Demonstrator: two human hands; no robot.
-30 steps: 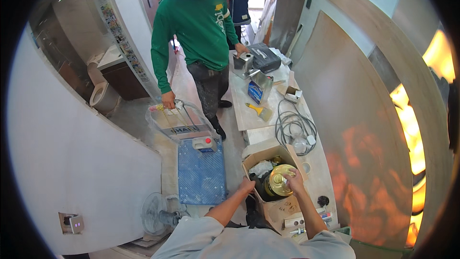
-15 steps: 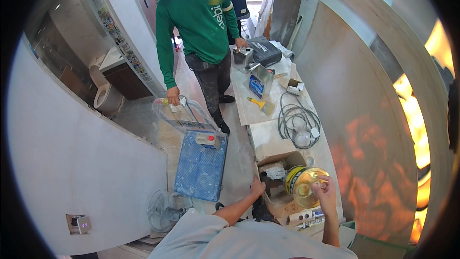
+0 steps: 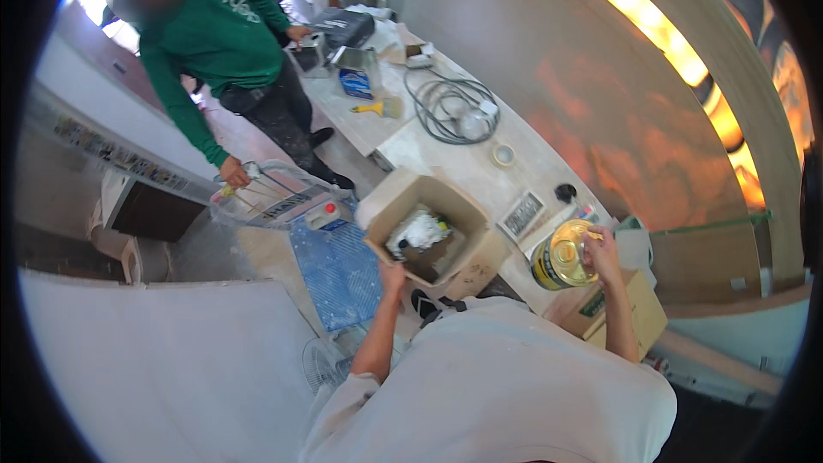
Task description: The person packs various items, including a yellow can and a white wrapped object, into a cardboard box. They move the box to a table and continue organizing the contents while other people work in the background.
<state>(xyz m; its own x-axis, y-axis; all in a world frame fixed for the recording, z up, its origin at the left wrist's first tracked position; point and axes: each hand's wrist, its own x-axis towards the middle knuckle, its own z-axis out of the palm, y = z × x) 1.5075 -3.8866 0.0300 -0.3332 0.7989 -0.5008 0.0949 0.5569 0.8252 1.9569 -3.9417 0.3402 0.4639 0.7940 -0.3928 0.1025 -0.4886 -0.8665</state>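
My left hand (image 3: 393, 276) is closed on the near left edge of an open cardboard box (image 3: 480, 261), which is tilted so its inside shows. In the box lies a crumpled white and silver bundle (image 3: 417, 230), its kind unclear. Over at the right, my right hand (image 3: 603, 250) grips the top of a round metal can (image 3: 542, 266) with a shiny gold lid and a yellow and black side. The can is upright at the bench's near right end; its underside is hidden. Behind it on the bench lies a flat patterned pack (image 3: 521, 213).
Tape roll (image 3: 503, 155), coiled grey cable (image 3: 446, 107) and yellow-handled brush (image 3: 380, 108) lie along the bench (image 3: 549, 173). A person in green (image 3: 225, 21) holds a trolley's handle; its blue deck (image 3: 334, 279) carries a jug (image 3: 329, 216). A second carton (image 3: 630, 317) is near my right arm.
My view has turned. The can has moved away from the box to the right in my right hand. My left hand still grips the box, now tilted with its contents showing.
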